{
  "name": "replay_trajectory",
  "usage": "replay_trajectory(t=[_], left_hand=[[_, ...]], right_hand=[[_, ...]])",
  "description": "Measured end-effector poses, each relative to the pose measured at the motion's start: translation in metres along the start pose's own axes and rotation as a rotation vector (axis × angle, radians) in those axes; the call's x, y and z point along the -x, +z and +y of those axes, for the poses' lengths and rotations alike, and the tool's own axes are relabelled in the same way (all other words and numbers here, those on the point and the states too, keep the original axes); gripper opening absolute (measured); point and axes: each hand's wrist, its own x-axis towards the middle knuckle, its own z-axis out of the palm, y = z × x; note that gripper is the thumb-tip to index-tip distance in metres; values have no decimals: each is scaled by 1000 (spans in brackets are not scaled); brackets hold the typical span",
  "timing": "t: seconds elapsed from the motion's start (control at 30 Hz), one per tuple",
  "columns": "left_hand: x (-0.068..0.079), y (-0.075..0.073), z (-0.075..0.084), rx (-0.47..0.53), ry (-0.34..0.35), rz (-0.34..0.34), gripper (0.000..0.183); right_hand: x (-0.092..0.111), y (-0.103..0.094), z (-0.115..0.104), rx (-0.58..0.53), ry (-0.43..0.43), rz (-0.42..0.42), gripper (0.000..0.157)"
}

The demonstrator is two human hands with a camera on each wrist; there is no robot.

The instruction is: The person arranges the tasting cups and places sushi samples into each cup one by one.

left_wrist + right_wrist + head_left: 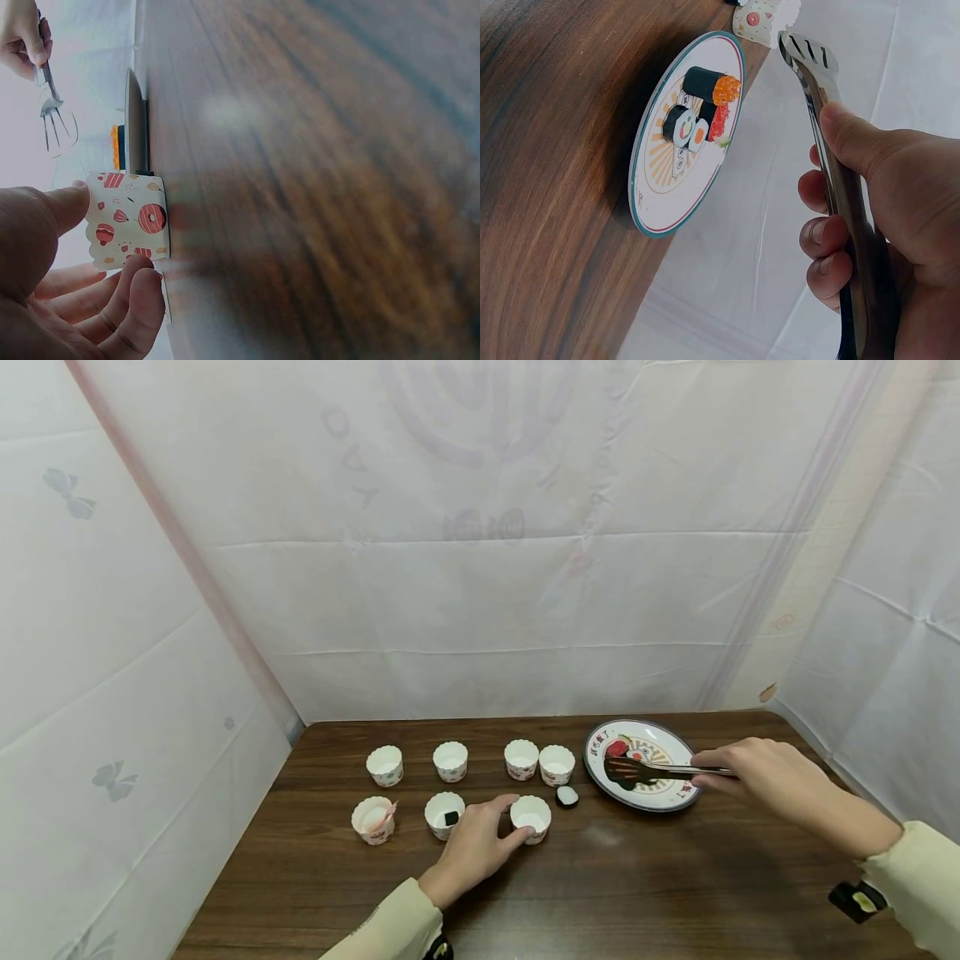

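Note:
My left hand (474, 845) holds a white paper baking cup (530, 814) at its sides, thumb on one side and fingers on the other. Red doughnut prints show on this cup in the left wrist view. My right hand (783, 783) grips a pair of metal tongs (810, 82) by the handle. Their slotted head is above the round plate (656, 206), with nothing showing between its ends. Several toy-like sushi pieces lie on the plate, among them a dark roll with orange topping (703, 84) and a round roll with a face (679, 125).
A black-and-white sushi piece (567, 796) lies on the wooden table between cups and plate. Two front cups hold pieces: one pinkish (386, 816), one dark (451, 818). Several other cups, such as the far-left one (385, 766), stand in a back row. White cloth (465, 610) hangs behind.

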Motion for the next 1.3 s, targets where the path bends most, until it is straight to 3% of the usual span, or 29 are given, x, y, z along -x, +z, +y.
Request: replay_trajectory(t=[0.23,0.6,0.83,1.3], left_hand=[[0,0,-1,-1,4,-5,50],[0,2,-3,0,4,-5,50],[0,2,-2,2,-19,-19,52],[1,3,-3,-3,-2,-5,52]], right_hand=[[1,1,3,8,9,24,3],[4,3,15,49,60,41,31],[7,8,28,63,92,16,36],[14,11,47,44,164,-67,47]])
